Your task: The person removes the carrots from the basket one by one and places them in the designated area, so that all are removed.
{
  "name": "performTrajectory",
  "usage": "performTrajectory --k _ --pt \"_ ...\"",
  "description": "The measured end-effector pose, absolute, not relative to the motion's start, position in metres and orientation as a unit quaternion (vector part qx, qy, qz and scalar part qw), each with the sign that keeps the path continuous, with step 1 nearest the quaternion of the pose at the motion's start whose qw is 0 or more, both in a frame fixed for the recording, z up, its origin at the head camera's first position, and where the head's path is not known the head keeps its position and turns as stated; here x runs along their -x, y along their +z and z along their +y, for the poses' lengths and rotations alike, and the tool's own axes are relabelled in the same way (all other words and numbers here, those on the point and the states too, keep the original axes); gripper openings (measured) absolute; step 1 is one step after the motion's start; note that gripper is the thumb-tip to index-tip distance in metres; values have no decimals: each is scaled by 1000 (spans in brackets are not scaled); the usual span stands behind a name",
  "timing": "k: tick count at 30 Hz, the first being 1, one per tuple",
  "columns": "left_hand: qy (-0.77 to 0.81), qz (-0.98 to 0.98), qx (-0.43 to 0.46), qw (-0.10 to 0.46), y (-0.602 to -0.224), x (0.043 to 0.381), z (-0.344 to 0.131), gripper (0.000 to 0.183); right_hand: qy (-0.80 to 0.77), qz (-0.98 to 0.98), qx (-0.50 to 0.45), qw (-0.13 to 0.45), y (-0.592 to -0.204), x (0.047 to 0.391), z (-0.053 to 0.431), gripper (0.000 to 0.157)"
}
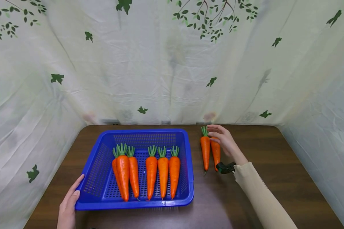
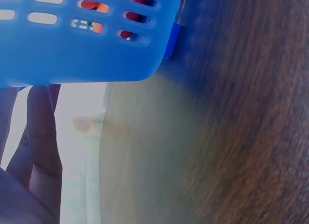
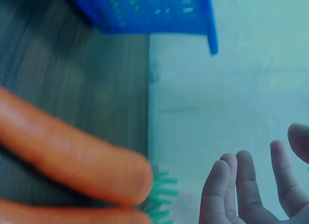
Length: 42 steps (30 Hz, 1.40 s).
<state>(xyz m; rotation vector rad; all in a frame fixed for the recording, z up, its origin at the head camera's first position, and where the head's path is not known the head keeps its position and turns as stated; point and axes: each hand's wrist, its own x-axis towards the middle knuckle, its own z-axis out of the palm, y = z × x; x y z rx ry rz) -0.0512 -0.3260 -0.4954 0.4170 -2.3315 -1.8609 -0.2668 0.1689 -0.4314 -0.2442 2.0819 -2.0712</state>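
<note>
My left hand point(image 1: 69, 202) grips the left rim of a blue plastic basket point(image 1: 135, 205); in the left wrist view its fingers point(image 2: 43, 132) reach up to the basket wall point(image 2: 96, 62). Orange carrots with green stem tops lie in the basket, three in a left cluster point(image 1: 122, 175) and three side by side on the right point(image 1: 163, 175). Right of the basket, two more carrots lie on the table, a left one point(image 1: 205, 149) and a right one point(image 1: 216, 149). Over the right one's top is my right hand point(image 1: 224, 140), fingers apart and holding nothing.
The brown wooden table point(image 1: 263, 190) ends at a pale curtain point(image 1: 149, 70) printed with leaves, which also hangs along both sides. A black band point(image 1: 225, 168) sits at my right wrist.
</note>
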Motion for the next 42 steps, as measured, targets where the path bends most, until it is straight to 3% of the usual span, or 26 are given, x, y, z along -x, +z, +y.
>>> performTrajectory --k 42 --pt "-631 -758 -155 62 -491 50 -322 49 -713 656 177 175 -391 232 86 38"
